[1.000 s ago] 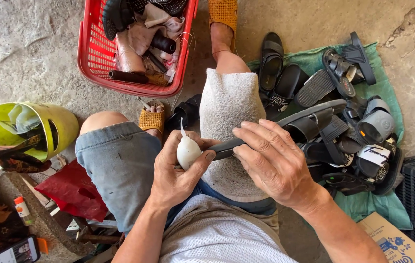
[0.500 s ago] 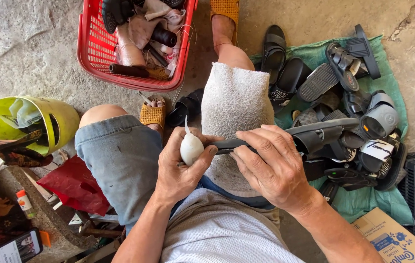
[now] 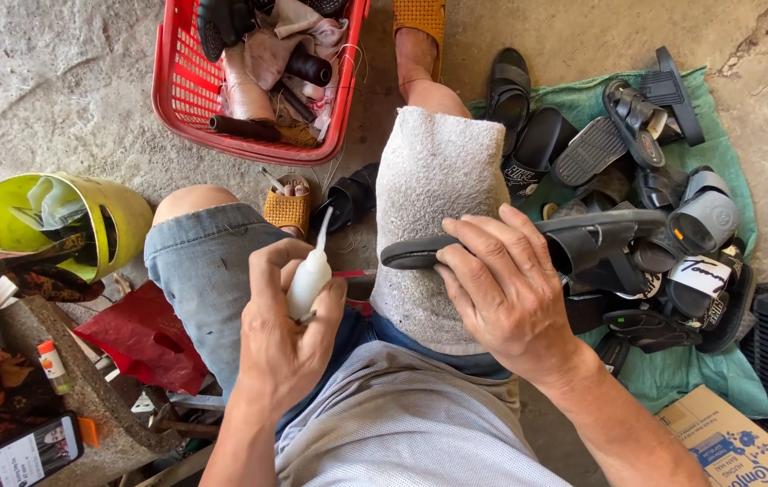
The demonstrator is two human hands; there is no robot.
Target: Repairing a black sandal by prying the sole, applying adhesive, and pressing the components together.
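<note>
Item 1. My left hand [image 3: 289,338]: fingers closed round a small white squeeze bottle [image 3: 309,281], its thin nozzle pointing up and away from me, tip free in the air above my left knee. A slim red-tipped tool pokes out just past the bottle toward my right, partly hidden by the fingers.

Item 2. My right hand [image 3: 505,293]: fingers clamped over the middle of a black sandal [image 3: 510,242], pressing it down onto the grey towel [image 3: 433,194] draped over my right knee.

Item 3. Key relation: the sandal lies to the right of the bottle fingers and slightly beyond them, long axis running crosswise, left to right. Its bare end juts out toward the bottle from under my right fingers; the strapped end points away to the right. Nozzle and sandal end are near but apart, not touching. The left hand is the nearer one to that free end.

Item 4. Outward, beyond the left fingers: a red basket [image 3: 187,99] of thread spools and scraps; a yellow-green bucket [image 3: 122,212] far left.

Item 5. Outward, beyond the right fingers: a pile of black sandals [image 3: 654,153] on a green sack [image 3: 717,117]; a cardboard box [image 3: 735,446] nearest me.
</note>
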